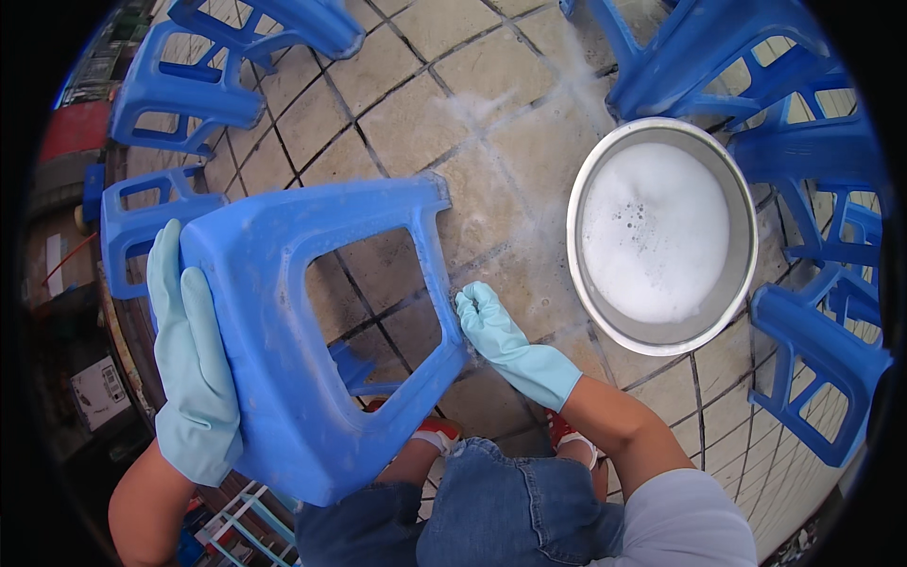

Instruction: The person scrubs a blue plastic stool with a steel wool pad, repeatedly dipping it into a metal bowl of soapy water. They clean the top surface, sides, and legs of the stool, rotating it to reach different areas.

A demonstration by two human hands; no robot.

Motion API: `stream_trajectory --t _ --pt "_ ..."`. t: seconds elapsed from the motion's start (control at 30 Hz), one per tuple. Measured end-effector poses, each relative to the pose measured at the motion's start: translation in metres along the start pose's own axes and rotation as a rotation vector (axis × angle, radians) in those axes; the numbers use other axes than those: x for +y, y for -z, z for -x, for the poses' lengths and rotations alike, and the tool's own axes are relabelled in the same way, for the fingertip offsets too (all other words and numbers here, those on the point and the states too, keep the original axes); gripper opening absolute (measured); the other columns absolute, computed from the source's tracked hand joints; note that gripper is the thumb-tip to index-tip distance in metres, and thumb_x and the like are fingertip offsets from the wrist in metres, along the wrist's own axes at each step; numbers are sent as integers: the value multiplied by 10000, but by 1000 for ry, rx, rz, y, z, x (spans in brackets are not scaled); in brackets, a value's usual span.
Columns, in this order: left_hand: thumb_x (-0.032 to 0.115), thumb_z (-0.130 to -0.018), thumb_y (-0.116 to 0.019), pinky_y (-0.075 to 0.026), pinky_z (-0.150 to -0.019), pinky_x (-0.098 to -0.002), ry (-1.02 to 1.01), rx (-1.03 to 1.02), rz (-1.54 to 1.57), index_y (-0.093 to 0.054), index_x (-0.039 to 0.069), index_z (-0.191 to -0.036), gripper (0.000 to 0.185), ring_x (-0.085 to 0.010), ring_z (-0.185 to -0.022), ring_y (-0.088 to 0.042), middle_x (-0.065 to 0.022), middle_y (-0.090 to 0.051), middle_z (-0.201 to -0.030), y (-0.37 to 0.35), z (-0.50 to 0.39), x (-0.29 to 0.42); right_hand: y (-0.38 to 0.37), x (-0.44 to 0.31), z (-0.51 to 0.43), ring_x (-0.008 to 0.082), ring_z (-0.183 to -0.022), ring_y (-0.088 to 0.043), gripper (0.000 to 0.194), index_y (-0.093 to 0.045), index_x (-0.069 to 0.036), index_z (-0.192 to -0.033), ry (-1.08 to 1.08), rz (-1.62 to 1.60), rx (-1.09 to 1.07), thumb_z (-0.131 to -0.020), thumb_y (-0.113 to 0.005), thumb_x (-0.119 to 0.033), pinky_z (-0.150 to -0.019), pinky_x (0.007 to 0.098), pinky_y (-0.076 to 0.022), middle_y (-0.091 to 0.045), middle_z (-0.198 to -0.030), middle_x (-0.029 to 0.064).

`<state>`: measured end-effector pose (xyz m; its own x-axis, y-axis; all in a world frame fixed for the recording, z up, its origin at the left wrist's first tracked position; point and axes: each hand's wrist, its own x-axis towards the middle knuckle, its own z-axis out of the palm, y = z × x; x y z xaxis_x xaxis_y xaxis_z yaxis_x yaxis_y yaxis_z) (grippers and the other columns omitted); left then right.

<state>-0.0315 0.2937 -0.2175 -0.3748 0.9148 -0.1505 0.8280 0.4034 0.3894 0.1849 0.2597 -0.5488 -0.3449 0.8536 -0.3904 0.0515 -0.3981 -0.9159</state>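
A blue plastic stool (248, 283) is tipped on its side in front of me, its seat turned to the left and its legs to the right. My left hand (195, 368), in a light teal rubber glove, presses against the seat with fingers stretched along it and steadies the stool. My right hand (489, 326), gloved alike, is closed beside the leg-end edge of the stool. A bit of greyish mesh, apparently a scouring pad (455, 292), shows at its fingers; most of it is hidden.
A round metal basin (577, 283) of white suds (659, 234) stands to the right on the wet tiled floor (397, 127). Other blue stools are at the left (177, 120) and right (815, 368). A light-blue wire rack (248, 521) is at lower left. Foam streaks cross the tiles.
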Motion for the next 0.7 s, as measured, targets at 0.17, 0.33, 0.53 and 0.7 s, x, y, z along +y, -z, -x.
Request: stream_trajectory --t 0.17,0.33,0.53,0.7 --pt "517 -1162 -248 -356 -1244 -401 -13 -38 22 -176 61 -1700 709 -282 -1436 -495 -195 -403 -1628 1 -3 5 5 10 -20 247 -823 -574 141 -592 -59 -1031 18 149 -80 -1091 -564 -183 -779 408 -502 -630 -962 115" --pt "482 -1171 -228 -321 -1258 -405 3 -66 21 -171 26 -1691 694 -294 -1432 -491 -211 -399 -1621 6 -2 7 2 1 -61 273 -823 -587 132 -589 -51 -1035 -163 -28 -140 -1085 -574 -173 -777 418 -502 -629 -956 131" --pt "514 -1165 -227 -347 -1249 -405 5 -58 63 -157 43 -1701 717 -293 -1417 -510 -207 -403 -1620 4 -1 6 -10 -6 65 273 -847 -620 80 -643 -11 -1012 317 58 173 -972 -709 -32 -756 365 -524 -603 -949 148" --pt "547 -1158 -236 -376 -1238 -394 65 1 90 -155 65 -1708 736 -275 -1408 -526 -205 -431 -1600 0 -1 6 -53 -48 -61 276 -875 -607 55 -665 -15 -972 428 87 231 -997 -695 -54 -793 384 -514 -593 -918 122"
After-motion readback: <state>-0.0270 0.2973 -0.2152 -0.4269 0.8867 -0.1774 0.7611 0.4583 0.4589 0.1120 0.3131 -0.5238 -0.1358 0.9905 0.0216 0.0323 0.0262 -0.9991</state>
